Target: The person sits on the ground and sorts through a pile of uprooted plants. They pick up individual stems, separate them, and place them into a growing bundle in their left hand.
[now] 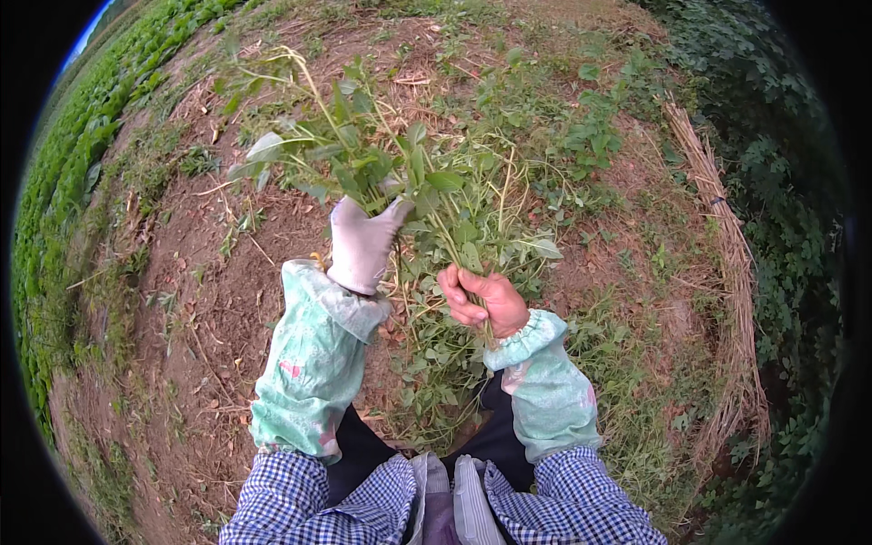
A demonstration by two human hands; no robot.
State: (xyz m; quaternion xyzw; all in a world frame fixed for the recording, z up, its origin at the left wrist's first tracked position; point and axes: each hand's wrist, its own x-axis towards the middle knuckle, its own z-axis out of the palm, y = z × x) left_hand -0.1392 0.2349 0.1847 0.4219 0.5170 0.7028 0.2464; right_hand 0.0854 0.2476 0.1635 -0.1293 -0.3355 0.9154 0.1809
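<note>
My left hand (364,235), in a whitish knit glove, is closed around a bunch of leafy green stems (368,163). The leaves fan out above it and hide most of its fingers. Lower and to the right, my bare right hand (485,300) grips the thin stem ends, its fingers curled with the thumb over them. The stems slant from the leafy part down into this fist. Beneath both hands, a tangled heap of green plants (436,381) lies on the soil, reaching back between my legs.
Brown soil (225,320) with dry stalks and small weeds spreads to the left. Beyond it runs a dense row of green crop plants (88,157). On the right lies a long tied bundle of dry stalks (725,238), beside dark leafy growth (763,136).
</note>
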